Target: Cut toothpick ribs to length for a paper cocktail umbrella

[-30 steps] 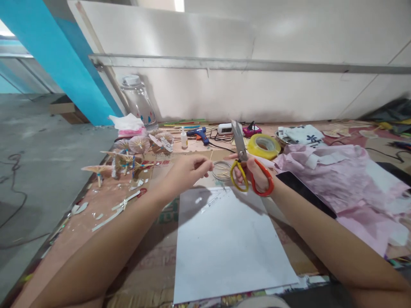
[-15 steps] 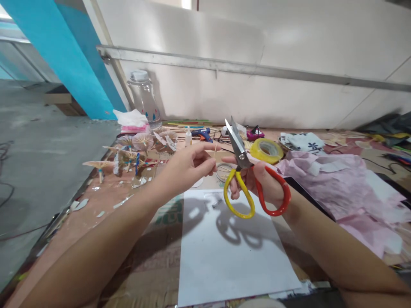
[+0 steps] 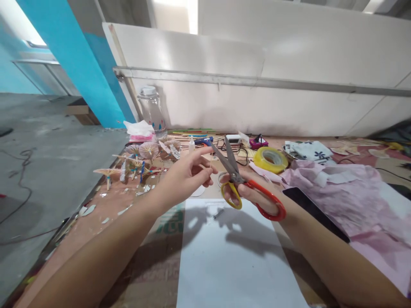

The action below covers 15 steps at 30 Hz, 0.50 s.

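Between the fingertips of my left hand [image 3: 189, 173] is a thin, short wooden stick [image 3: 211, 161], held upright. My right hand [image 3: 257, 188] grips a pair of scissors [image 3: 233, 171] with one yellow and one red handle loop. The blades are parted and point up and left, their tips close to my left fingertips and the stick. Below both hands a white sheet of paper [image 3: 234, 265] lies on the cardboard-covered table, with a few small dark bits [image 3: 218, 214] near its top. Part of my right fingers is hidden by the scissors.
Several small paper umbrellas [image 3: 148, 150] stand at the left. Behind are a water bottle [image 3: 152, 109], a glue bottle [image 3: 192, 143] and a blue glue gun [image 3: 204, 141]. Yellow tape [image 3: 270, 160], a dark phone-like slab [image 3: 316, 214] and crumpled pink paper [image 3: 340, 188] lie right.
My right fingers have moved into the scissors' handle loops. The scissors have turned, and their blades now spread wider toward the stick. The view has tilted up slightly.
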Available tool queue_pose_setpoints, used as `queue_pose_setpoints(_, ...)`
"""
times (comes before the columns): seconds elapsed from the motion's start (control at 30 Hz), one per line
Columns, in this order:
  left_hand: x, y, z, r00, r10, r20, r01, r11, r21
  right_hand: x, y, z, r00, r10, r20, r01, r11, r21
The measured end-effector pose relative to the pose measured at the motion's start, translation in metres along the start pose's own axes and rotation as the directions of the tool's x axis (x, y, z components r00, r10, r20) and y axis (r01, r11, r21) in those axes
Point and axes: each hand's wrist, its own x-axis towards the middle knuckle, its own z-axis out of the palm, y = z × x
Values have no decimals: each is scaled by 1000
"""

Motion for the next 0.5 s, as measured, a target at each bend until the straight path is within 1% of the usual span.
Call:
queue_pose_setpoints(0.07, 0, 1, -3, 1000, 2, -19, -2, 1000, 9, 0, 2, 1, 1000, -18, 24, 17, 1000, 11)
queue_pose_setpoints(0.2, 0, 5, -8, 998, 39, -49, -40, 999, -21, 0, 9, 2, 999, -43, -17, 43, 999, 27)
queue_pose_setpoints(0.27, 0, 7, -9, 997, 51, -55, -53, 998, -39, -1, 13, 2, 998, -66, -20, 67, 995, 67)
queue_pose_setpoints(0.37, 0, 7, -10, 997, 50, -55, -53, 997, -55, -1, 16, 3, 994, -109, 11, 106, 986, 125)
queue_pose_setpoints(0.5, -2, 4, -9, 997, 57, -42, -59, 997, -58, 0, 14, 6, 991, -127, 30, 123, 985, 117)
